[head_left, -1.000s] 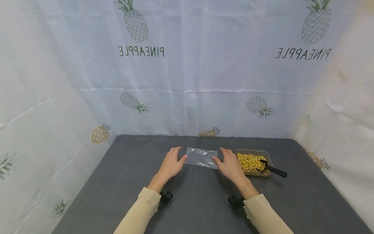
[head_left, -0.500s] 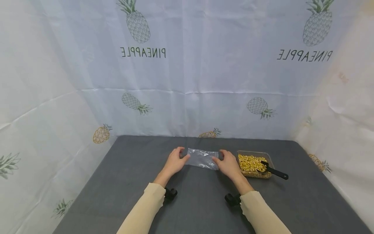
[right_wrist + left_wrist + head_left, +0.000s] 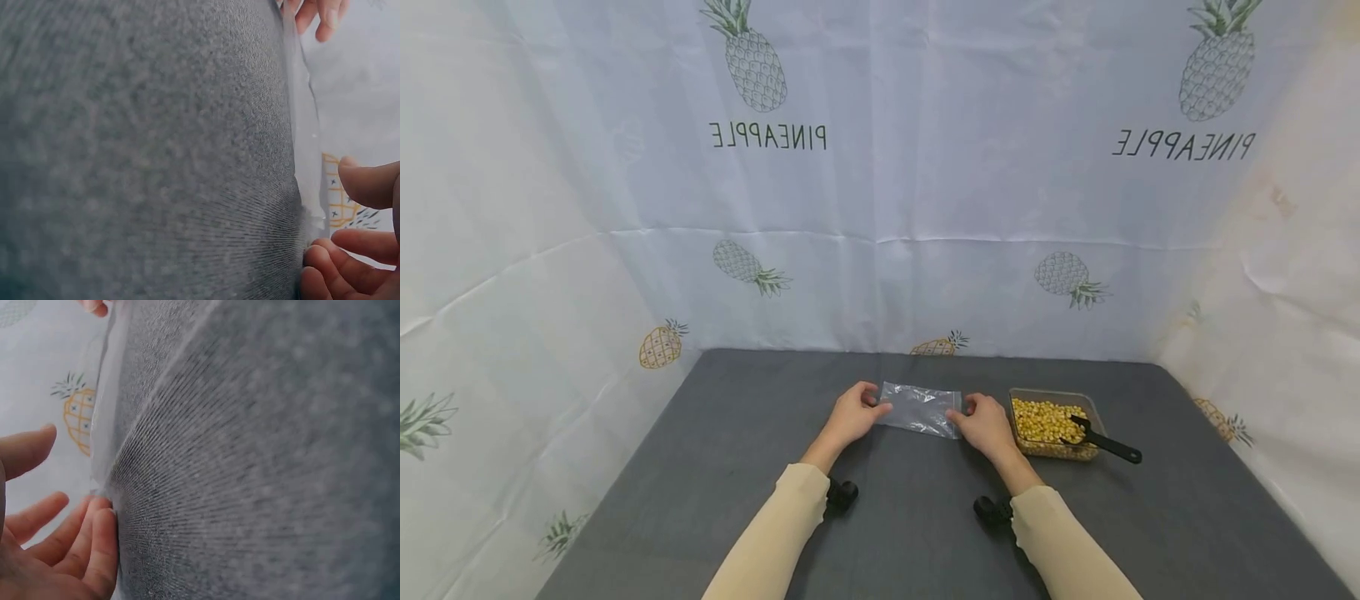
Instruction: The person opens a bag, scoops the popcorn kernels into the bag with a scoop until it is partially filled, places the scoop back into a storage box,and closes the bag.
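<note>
A clear plastic zip bag (image 3: 919,408) lies flat on the dark grey table between both hands. My left hand (image 3: 853,417) is at its left end, thumb over the bag's edge in the head view. In the left wrist view, the fingers (image 3: 75,544) reach the bag's corner at the tabletop, with the thumb held apart. At the other end is my right hand (image 3: 987,425). Its fingertips (image 3: 319,257) touch down by the bag's near corner in the right wrist view, and its thumb stands away from them. Neither hand pinches the plastic.
Right of my right hand stands a clear rectangular container (image 3: 1093,410) of yellow corn kernels (image 3: 1042,421). A black scoop (image 3: 1112,447) leans in it, its handle jutting out over the right rim. White pineapple-print cloth (image 3: 880,167) walls the table (image 3: 917,533) at back and sides.
Both hands have moved slightly inward to the bag's ends, their fingers bending a little more. The bag, container and scoop keep their places on the table.
</note>
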`<state>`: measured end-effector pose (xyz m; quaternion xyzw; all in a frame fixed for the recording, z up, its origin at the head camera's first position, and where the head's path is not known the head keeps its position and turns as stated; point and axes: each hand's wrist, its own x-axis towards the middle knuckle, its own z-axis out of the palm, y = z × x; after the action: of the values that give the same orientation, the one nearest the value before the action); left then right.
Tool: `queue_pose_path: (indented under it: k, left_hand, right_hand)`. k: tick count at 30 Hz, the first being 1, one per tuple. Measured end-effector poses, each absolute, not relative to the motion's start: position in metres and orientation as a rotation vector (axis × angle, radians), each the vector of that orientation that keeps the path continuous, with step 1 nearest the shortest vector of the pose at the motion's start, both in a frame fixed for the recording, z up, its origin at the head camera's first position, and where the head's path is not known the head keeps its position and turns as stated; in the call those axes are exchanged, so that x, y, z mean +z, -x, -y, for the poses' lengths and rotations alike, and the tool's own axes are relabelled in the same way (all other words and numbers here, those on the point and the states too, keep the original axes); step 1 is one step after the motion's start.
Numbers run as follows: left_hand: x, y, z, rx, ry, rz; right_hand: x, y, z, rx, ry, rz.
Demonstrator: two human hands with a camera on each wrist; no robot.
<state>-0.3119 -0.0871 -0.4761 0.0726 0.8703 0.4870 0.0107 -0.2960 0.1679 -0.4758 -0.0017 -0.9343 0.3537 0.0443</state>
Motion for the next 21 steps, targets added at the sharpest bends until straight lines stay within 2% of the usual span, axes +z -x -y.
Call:
queue_pose_path:
  k: [21]
  left_hand:
    - [-0.4797,0.3218,0.0872,1.359,-0.281,-2.779]
  right_hand:
    - [-0.4834,0.3056,-0.1661,1.094,0.08,2.865]
